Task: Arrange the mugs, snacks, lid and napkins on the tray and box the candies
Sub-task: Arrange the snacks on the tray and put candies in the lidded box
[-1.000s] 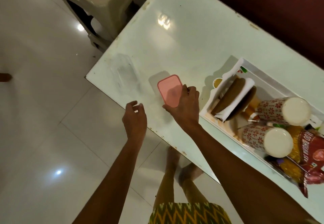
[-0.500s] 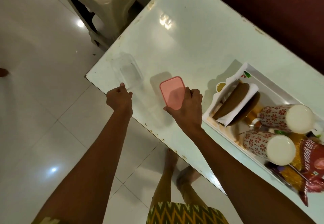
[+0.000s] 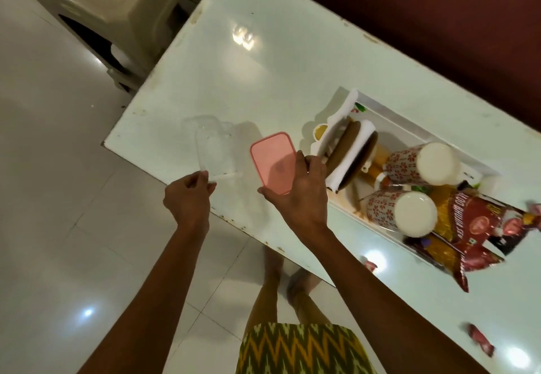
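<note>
— Since your left hand has come up over the near edge of the white table and now pinches the near rim of the clear plastic box between thumb and curled fingers, the box sits closer to the pink rectangular lid than it did a second ago.

— Your right hand has kept its hold meanwhile, thumb on one long side of the lid and fingers round the other. The lid seems tipped up off the table. With both halves in hand, you look set to box the candies.

— Nothing shows inside the box, though clear plastic is hard to read. The red-wrapped candies lie loose by the near edge, well off to your right, beyond the white tray.

— That tray already carries the two flower-patterned mugs, the folded white napkins, a brown round lid tucked among them and the red snack packet, so that half seems nearly done.

— For room, your open stretch lies behind the box, toward the far edge. Your left hand works right at the near edge, not far from the left corner, so draw the box inward.

— The pink lid is just beside the tray's left end. Mind your knuckles there.
</note>
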